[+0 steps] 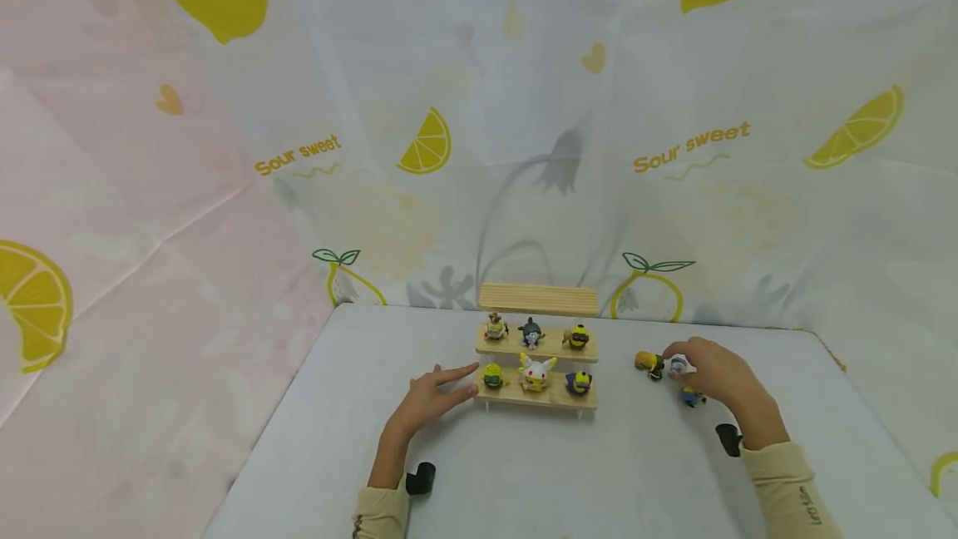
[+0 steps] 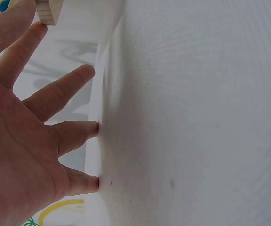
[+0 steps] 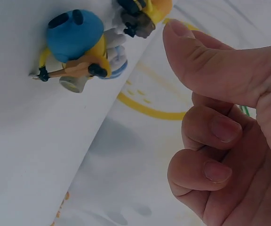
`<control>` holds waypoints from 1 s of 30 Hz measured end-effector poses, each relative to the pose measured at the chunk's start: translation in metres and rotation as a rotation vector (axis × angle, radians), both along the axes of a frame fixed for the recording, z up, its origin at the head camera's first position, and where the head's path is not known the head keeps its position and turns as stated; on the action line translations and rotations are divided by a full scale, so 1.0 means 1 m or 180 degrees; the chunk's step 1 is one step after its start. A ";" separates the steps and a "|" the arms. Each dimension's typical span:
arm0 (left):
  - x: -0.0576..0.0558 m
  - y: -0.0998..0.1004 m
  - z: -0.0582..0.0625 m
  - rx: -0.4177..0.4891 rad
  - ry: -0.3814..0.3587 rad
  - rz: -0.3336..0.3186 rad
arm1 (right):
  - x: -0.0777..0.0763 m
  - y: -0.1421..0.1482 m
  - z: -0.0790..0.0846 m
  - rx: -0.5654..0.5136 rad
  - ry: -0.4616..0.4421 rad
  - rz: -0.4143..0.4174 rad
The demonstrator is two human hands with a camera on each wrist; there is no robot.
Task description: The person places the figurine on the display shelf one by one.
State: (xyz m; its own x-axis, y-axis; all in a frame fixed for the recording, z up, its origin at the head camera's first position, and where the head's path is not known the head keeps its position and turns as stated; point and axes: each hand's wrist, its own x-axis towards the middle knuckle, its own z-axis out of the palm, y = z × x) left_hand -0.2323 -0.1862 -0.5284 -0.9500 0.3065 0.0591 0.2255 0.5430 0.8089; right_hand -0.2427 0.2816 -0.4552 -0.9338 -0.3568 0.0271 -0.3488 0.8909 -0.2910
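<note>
Left hand [image 1: 427, 400] splayed against the tiered pale-wood rack [image 1: 539, 299]; right hand [image 1: 720, 371], grip unclear, likely picking; small white figurine [image 1: 680, 366] seemingly wants pinching.

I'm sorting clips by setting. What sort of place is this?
Probably an indoor tabletop booth set up for recording: a lemon-print cloth hangs behind and to the left of a white tabletop, where a small wooden display stand holds figurines.
</note>
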 end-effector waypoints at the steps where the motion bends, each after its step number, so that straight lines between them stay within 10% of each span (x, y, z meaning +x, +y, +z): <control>1: 0.000 0.000 0.000 -0.0001 -0.0002 0.0003 | 0.000 0.002 -0.001 0.0014 -0.0052 -0.0020; 30: -0.001 0.000 -0.001 0.0031 -0.0051 0.0027 | -0.004 0.029 -0.016 -0.0099 -0.0731 -0.0302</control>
